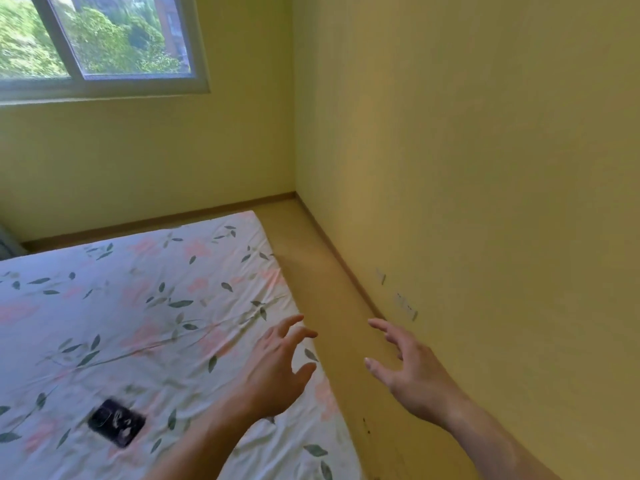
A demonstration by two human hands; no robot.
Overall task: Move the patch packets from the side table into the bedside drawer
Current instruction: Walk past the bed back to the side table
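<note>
Two empty hands, left hand (277,368) and right hand (412,375), fingers spread wide, bed (138,306) under the left hand, dark flat thing (116,423) further left

1. The bed (145,306) fills the lower left of the frame, with a phone (116,423) lying on it near the bottom.
2. A floor strip (322,289) runs between the bed and the right wall (485,168).
3. The window (100,39) sits upper left.
4. The left hand (277,372) hangs over the bed's edge and the right hand (412,379) over the floor strip, both lower centre.
</note>
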